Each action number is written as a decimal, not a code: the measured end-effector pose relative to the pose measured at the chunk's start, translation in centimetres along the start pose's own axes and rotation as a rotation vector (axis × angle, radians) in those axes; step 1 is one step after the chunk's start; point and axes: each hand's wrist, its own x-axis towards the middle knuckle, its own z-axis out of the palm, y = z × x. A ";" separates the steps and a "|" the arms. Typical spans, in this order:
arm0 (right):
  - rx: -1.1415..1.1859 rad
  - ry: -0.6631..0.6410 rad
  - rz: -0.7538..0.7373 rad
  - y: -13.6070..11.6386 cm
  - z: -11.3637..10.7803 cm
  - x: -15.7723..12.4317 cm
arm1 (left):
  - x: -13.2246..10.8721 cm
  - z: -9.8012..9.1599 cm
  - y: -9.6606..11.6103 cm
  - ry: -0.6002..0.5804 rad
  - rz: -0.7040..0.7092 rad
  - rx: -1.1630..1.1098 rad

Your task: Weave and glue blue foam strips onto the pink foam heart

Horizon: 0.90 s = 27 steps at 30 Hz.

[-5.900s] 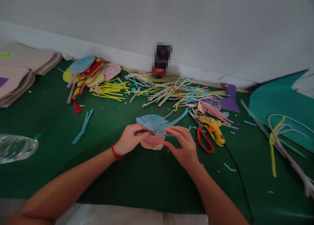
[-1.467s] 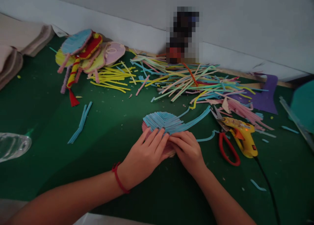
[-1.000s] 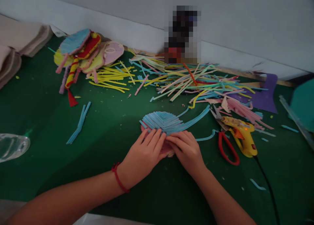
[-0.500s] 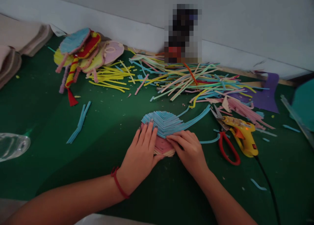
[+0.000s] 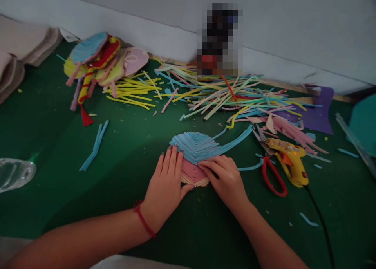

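Observation:
A round piece of blue pipe cleaners [image 5: 195,143] laid in V-shaped rows, over a pink and cream lower part [image 5: 194,174], lies on the green table. My left hand [image 5: 166,177] rests flat along its left edge, fingers stretched out and thumb at the lower rim. At the lower right of the blue rows, my right hand [image 5: 227,179] pinches a blue pipe cleaner [image 5: 251,167], whose free end curves out to the right beyond the hand. Other long blue ends [image 5: 236,141] reach up toward the scissors [image 5: 274,175]. The pinching fingertips partly hide the strip.
A yellow glue gun [image 5: 290,159] with a black cord lies beside the scissors. Behind is a heap of coloured pipe cleaners [image 5: 220,96]. Finished fan-like pieces [image 5: 94,57] sit back left, two blue pipe cleaners [image 5: 95,145] and a clear bottle [image 5: 16,175] nearer left.
My left hand has slid slightly left, baring more of the pink part. My right hand stays pinched at almost the same spot.

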 end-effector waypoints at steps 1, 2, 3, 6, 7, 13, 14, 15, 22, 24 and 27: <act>-0.003 0.001 0.000 0.0 0.0 0.0 | 0.0 0.0 0.0 -0.003 0.002 0.004; -0.009 0.003 -0.001 0.0 0.0 0.0 | 0.1 0.0 -0.1 -0.007 0.005 0.005; -0.015 0.002 -0.003 0.0 0.0 0.0 | 0.1 -0.1 -0.1 -0.009 0.010 0.001; -0.033 -0.002 -0.016 0.0 0.0 0.0 | 0.2 -0.4 -0.3 -0.011 0.022 -0.030; -0.038 -0.002 -0.020 0.0 0.0 0.0 | 0.2 -0.6 -0.4 -0.010 0.026 -0.042; -0.063 -0.005 -0.032 0.1 0.0 -0.1 | 0.2 -1.0 -1.0 0.020 0.066 -0.110; -0.067 -0.008 -0.035 0.2 0.0 -0.1 | 0.2 -1.1 -1.0 0.021 0.067 -0.110; -0.071 -0.011 -0.040 0.2 0.0 -0.1 | 0.2 -1.1 -1.0 0.019 0.067 -0.107; -0.087 -0.026 -0.090 -0.1 -0.3 -0.1 | 0.3 -0.9 -0.8 -0.024 0.047 -0.064; -0.078 -0.020 -0.102 -0.3 -0.4 -0.1 | 0.3 -0.7 -0.7 -0.036 0.035 -0.053; -0.079 -0.020 -0.111 -0.7 -0.4 -0.1 | 0.3 -0.6 -0.8 -0.036 0.037 -0.043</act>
